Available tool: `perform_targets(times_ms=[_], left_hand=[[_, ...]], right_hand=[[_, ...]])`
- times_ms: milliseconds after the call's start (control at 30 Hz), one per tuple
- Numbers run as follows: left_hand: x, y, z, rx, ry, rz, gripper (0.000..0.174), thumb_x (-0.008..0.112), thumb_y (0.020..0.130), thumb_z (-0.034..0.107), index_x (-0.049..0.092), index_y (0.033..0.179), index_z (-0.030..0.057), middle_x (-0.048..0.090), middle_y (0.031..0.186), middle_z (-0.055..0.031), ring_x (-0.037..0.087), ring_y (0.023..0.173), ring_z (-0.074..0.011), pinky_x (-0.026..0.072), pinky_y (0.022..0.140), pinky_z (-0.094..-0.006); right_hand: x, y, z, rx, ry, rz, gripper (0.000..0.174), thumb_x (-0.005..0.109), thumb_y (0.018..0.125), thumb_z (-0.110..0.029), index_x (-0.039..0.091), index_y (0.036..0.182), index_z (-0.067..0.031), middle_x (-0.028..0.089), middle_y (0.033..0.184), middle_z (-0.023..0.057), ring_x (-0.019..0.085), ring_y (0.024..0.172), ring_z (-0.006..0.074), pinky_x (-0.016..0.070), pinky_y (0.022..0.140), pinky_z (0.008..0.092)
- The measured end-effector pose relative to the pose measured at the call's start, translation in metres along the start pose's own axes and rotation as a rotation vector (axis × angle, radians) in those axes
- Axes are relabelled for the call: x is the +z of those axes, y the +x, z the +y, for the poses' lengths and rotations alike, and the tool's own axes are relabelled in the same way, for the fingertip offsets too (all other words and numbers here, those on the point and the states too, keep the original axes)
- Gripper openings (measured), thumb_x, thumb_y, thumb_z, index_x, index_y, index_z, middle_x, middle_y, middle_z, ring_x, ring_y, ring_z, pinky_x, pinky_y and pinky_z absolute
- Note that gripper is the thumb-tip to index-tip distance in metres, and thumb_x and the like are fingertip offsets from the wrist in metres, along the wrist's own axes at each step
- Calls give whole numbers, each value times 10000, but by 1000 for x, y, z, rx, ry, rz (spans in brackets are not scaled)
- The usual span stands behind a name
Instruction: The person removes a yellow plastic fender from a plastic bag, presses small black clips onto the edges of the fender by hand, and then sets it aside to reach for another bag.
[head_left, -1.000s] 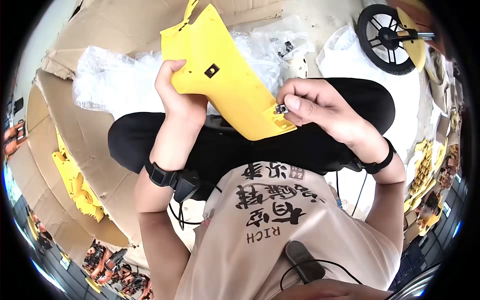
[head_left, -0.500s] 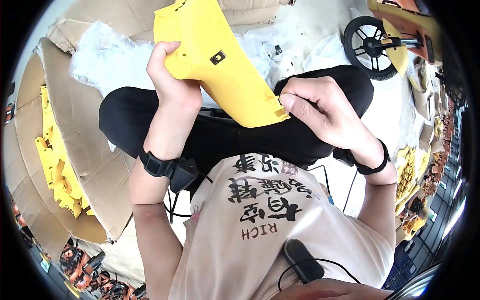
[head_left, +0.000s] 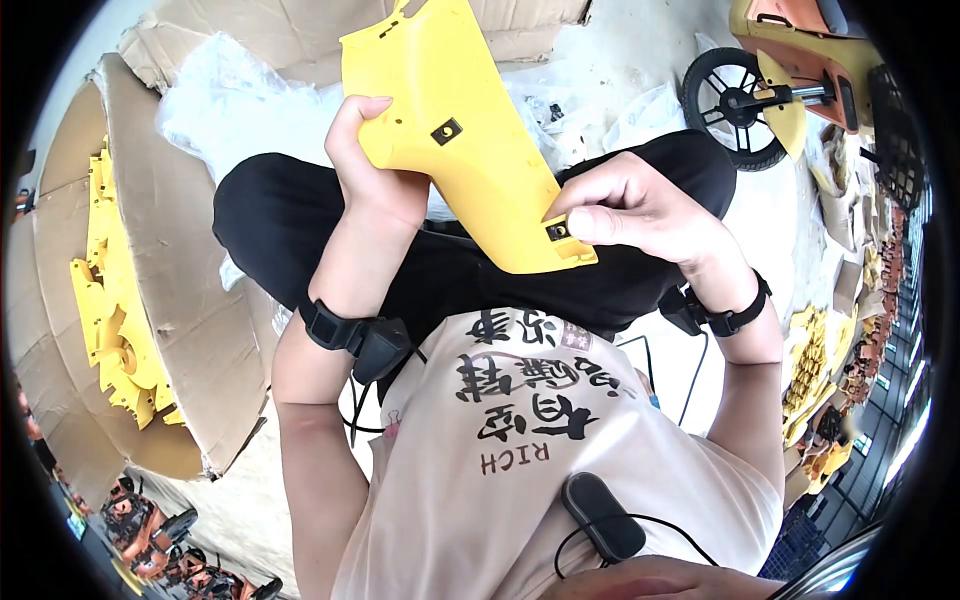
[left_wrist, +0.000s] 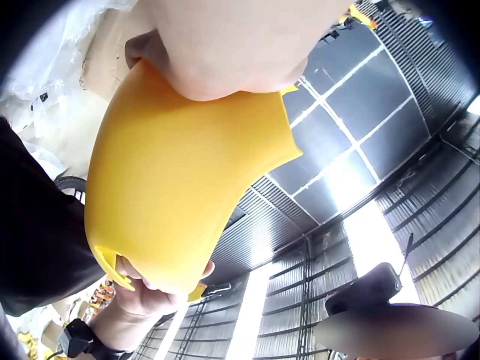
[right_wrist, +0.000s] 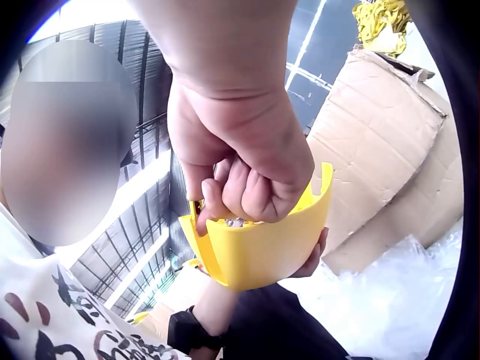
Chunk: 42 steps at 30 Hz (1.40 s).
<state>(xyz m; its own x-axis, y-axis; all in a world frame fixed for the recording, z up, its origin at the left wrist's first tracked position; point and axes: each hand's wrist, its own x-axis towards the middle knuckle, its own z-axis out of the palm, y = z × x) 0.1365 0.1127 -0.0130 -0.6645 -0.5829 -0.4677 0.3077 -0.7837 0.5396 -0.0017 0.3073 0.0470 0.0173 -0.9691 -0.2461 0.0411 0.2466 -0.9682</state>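
Note:
A curved yellow plastic panel (head_left: 470, 185) is held up above the lap. My left hand (head_left: 380, 170) grips its left edge, thumb on the front face and the other fingers hidden behind. A small black clip nut (head_left: 557, 231) sits on the tab at the panel's lower right end. My right hand (head_left: 645, 215) pinches there, thumb at the clip nut's edge and fingers curled into the panel's hollow side, as the right wrist view shows. Higher on the panel is a second black clip nut (head_left: 446, 131).
On the left, a cardboard box (head_left: 180, 270) holds several yellow parts (head_left: 120, 310). Clear plastic bags (head_left: 235, 105) lie beyond the knees. A black wheel (head_left: 735, 105) with a yellow fender stands at the back right. More yellow parts (head_left: 820, 360) lie at the right.
The clip nut, earlier between the right thumb and finger over the panel's end, now sits on the tab. The panel rose, then dipped and shifted slightly right; the left hand kept its grip.

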Motion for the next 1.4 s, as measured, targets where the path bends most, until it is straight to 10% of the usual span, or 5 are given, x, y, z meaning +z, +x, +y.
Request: perform_targets(times_ms=[433, 833, 1033, 1200, 1400], left_hand=[[-37, 64, -5, -329, 491, 128, 541, 515, 734, 257, 514, 1241, 66, 539, 1197, -111, 516, 1102, -301, 440, 873, -534], [-104, 253, -73, -760, 1021, 75, 572, 534, 747, 216, 466, 1292, 58, 465, 1332, -157, 454, 1209, -394, 366, 1004, -624], [-137, 262, -86, -951, 1247, 92, 829, 564, 830, 161, 156, 1550, 122, 335, 1508, -183, 328, 1378, -401, 324, 1065, -606], [-117, 252, -76, -962, 1401, 195, 911, 582, 820, 131, 56, 1561, 62, 354, 1489, -198, 415, 1320, -341, 328, 1097, -487], [-20, 200, -51, -684, 1188, -38, 303, 545, 875, 62, 601, 1173, 70, 584, 992, -17, 516, 854, -109, 420, 813, -250]], right_hand=[[-90, 23, 38, 149, 240, 381, 369, 510, 1024, -305, 643, 1171, 6, 424, 655, -79, 292, 533, 12, 236, 486, 186], [-288, 125, 281, 792, -1121, 290, 292, 675, 779, -281, 734, 852, -5, 704, 758, 164, 635, 660, 308, 492, 645, 418], [-281, 140, 347, 958, 591, 880, 417, 719, 824, -492, 620, 804, -88, 459, 589, 1, 348, 472, 150, 280, 460, 330], [-297, 136, 333, 773, 795, 1170, 206, 672, 885, -235, 664, 725, -105, 451, 592, -35, 292, 468, 94, 238, 436, 275], [-291, 62, 191, 615, 843, 1251, 235, 583, 960, -231, 702, 1011, -34, 422, 610, -51, 272, 504, 68, 221, 459, 244]])
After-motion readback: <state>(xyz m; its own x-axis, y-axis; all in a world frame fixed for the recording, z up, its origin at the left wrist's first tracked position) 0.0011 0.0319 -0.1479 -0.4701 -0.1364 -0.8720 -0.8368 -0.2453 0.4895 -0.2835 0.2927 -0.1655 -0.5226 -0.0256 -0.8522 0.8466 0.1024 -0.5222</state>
